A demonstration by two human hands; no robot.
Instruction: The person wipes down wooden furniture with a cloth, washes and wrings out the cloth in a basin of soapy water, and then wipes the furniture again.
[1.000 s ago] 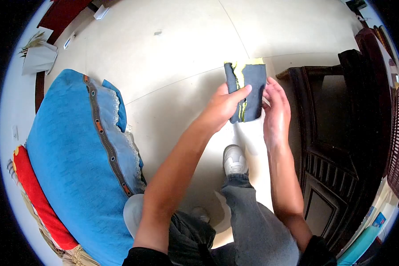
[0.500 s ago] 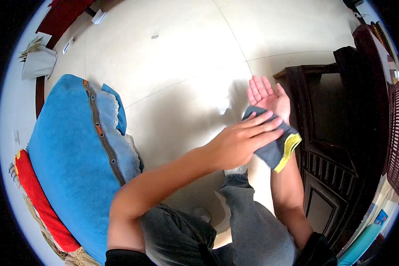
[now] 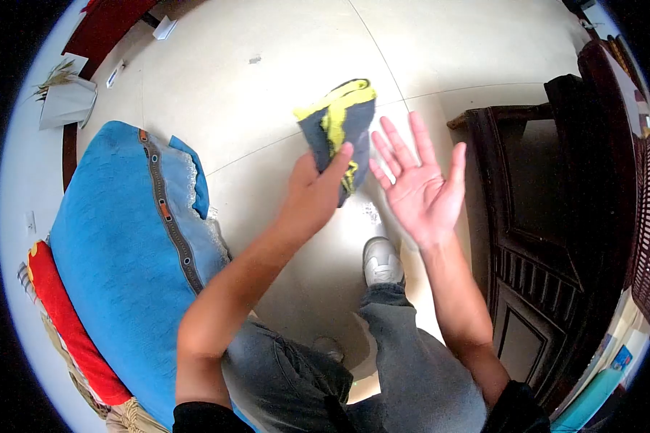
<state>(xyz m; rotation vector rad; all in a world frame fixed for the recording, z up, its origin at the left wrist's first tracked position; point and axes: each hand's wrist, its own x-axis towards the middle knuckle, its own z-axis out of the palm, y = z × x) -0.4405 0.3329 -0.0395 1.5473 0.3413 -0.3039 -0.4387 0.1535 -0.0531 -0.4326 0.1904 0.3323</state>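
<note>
A folded dark grey cloth with bright yellow edging (image 3: 357,123) is held up in front of me, its yellow edge pointing away from me. My left hand (image 3: 312,189) grips its lower end, thumb on top and the other fingers hidden behind the cloth. Just to the right, my right hand (image 3: 424,189) is turned palm up with its fingers spread and nothing in it. A small gap lies between its fingers and the cloth.
On the left is a blue-covered piece of furniture (image 3: 115,238) with a patterned trim band, beside a red cloth (image 3: 76,325). Dark carved wooden furniture (image 3: 534,267) stands close on the right. Pale floor tiles (image 3: 267,94) lie ahead, and my shoe (image 3: 381,260) is below.
The cloth has come off my right forearm and moved up and left in my left hand, showing its yellow edge. My right hand has turned more upright, its fingers spreading wider.
</note>
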